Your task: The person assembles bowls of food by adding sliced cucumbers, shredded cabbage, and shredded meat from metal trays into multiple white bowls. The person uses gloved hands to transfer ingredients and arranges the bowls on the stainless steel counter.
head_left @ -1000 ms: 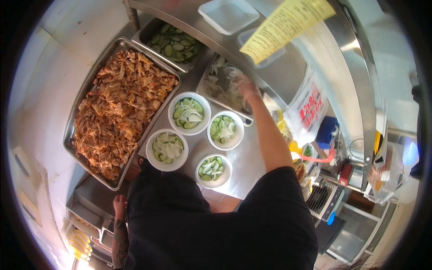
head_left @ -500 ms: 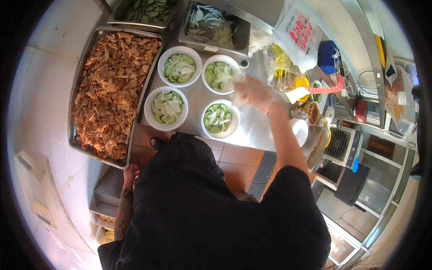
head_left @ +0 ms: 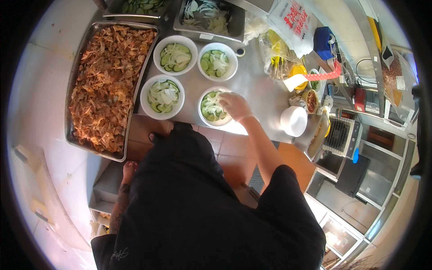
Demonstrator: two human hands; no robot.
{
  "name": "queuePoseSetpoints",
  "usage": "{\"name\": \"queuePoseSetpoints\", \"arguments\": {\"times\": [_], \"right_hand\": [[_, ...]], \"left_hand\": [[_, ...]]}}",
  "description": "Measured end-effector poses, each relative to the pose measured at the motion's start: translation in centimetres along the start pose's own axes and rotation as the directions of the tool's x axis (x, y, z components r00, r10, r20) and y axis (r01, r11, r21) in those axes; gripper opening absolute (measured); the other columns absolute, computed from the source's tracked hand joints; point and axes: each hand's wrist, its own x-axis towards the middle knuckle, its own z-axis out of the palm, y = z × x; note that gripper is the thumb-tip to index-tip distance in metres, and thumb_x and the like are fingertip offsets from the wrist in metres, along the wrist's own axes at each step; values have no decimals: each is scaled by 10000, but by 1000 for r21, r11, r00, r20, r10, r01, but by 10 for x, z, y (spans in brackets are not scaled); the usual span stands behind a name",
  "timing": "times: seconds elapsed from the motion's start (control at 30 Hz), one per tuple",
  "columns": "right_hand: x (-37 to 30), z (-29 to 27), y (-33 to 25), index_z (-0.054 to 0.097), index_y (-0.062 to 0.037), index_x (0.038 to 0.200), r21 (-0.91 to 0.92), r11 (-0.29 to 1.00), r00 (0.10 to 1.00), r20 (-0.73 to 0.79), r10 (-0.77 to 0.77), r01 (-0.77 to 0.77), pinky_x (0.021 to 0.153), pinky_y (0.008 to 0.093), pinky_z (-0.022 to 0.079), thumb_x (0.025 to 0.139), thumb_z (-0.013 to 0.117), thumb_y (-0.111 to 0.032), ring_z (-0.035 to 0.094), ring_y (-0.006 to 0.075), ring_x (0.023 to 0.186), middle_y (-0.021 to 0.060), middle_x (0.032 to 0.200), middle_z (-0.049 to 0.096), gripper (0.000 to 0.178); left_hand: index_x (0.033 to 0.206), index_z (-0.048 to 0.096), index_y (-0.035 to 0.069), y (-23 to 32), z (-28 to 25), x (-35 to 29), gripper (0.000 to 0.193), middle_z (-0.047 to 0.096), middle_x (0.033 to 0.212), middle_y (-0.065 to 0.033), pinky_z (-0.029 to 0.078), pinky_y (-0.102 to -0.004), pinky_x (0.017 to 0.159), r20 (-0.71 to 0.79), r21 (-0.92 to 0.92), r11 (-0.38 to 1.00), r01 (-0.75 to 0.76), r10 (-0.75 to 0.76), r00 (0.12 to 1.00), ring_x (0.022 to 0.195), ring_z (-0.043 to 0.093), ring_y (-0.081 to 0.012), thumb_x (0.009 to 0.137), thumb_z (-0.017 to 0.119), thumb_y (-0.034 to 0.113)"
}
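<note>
Right hand (head_left: 236, 106) (gloved) over front bowl (head_left: 213, 123), fingers (head_left: 225, 100) at onion slices (head_left: 211, 103).

The right hand (head_left: 236, 107) hides the right part of the nearest white bowl (head_left: 211, 123), and it cannot be told if its fingers (head_left: 226, 100) pinch some onion there. At the upper edge, the cucumber pan (head_left: 130, 18), the onion pan (head_left: 225, 38) and the white printed bag (head_left: 294, 24) are cut off. The left hand (head_left: 130, 168) appears too small to tell whether it holds anything.
</note>
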Motion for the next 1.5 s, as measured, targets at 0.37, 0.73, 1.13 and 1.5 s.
{"name": "queuePoseSetpoints", "arguments": {"times": [0.37, 0.73, 1.13, 1.5], "right_hand": [[0, -26, -6, 700, -67, 1034, 50, 993, 994, -26, 108, -107, 868, 445, 501, 905, 573, -199, 643, 376, 997, 202, 1044, 684, 224], [11, -32, -12, 694, -43, 977, -188, 977, 988, 94, 121, -102, 795, 417, 520, 908, 541, -237, 671, 350, 869, 210, 925, 687, 257], [136, -173, -97, 675, -20, 1095, 638, 770, 956, -221, 192, -7, 630, 245, 501, 900, 672, -213, 639, 115, 717, 50, 940, 693, 274], [146, -100, -29, 710, -90, 1025, -88, 977, 961, -220, 169, -192, 833, 432, 541, 880, 582, -240, 676, 332, 967, 163, 1030, 705, 244]], "left_hand": [[952, 643, 92, 30, -6, -12, 175, 666, 791, -29, 462, -260, 496, 22, -435, 864, 255, -273, 962, 653, 638, -128, 958, 534, 228], [1003, 633, 75, 25, 1, -17, 162, 647, 821, -33, 484, -282, 557, 47, -523, 786, 330, -360, 932, 688, 631, -136, 955, 564, 214], [954, 617, 106, 8, 14, -39, 156, 628, 755, -14, 443, -264, 493, -22, -612, 726, 314, -413, 910, 615, 603, -121, 963, 547, 244], [1004, 625, 123, 0, -7, -69, 174, 646, 824, -4, 467, -287, 541, -50, -672, 666, 324, -478, 877, 693, 628, -117, 972, 530, 265]]}}
